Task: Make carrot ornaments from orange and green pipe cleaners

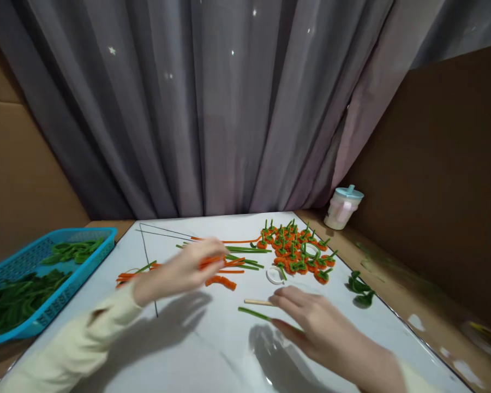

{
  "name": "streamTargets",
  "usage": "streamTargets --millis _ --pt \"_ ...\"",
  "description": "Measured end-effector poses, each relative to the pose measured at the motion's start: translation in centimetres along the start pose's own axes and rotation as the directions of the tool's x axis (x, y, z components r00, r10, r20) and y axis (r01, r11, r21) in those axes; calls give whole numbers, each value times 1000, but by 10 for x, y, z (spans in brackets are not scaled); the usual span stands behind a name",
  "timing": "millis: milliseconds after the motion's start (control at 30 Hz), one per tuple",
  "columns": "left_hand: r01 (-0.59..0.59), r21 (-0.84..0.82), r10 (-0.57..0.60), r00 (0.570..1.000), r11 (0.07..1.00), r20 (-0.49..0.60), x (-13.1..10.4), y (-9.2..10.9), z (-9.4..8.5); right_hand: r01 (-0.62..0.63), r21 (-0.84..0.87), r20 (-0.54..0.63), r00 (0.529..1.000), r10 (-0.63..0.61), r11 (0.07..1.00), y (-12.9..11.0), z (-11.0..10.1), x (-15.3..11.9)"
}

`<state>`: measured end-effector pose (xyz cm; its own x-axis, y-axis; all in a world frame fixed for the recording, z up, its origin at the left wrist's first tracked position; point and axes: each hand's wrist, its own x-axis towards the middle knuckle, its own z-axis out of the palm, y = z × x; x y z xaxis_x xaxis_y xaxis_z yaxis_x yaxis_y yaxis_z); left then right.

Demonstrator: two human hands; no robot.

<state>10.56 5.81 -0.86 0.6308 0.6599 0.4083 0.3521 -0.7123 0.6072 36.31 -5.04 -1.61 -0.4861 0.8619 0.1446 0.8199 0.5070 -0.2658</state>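
Note:
My left hand (pixel 188 268) hovers over a spread of orange pipe cleaners (pixel 232 271), blurred, with its thumb and fingers apart. Orange shows in the gap between them; whether it touches any is unclear. A short, thick orange fuzzy piece (pixel 221 281) lies just in front of it. My right hand (pixel 311 319) is raised above the white board, closed on a thin wooden stick (pixel 257 302) and a green pipe cleaner (pixel 253 313), both pointing left. Green pipe cleaners (pixel 245 249) lie behind. Many small orange fuzzy shapes with green tops (pixel 292 251) cluster beyond my right hand.
A blue basket (pixel 94 273) holding green fuzzy pieces (pixel 28 300) stands at left. White rings (pixel 275 267) lie by the cluster. Green leaf-like pieces (pixel 362 297) rest near the right edge of the white board (pixel 213 349). A lidded cup (pixel 343 208) stands at the back right.

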Motion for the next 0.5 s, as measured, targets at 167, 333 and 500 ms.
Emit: streamTargets --millis 167,333,500 --pt "-105 340 15 966 935 256 -11 -36 56 68 -169 124 991 -47 983 0 66 32" --pt "8 360 -85 976 933 200 -16 -60 76 119 -269 143 986 -83 956 -1 93 55" --pt "182 24 -182 983 983 8 -24 -58 80 21 -257 14 1000 -18 966 7 111 63"
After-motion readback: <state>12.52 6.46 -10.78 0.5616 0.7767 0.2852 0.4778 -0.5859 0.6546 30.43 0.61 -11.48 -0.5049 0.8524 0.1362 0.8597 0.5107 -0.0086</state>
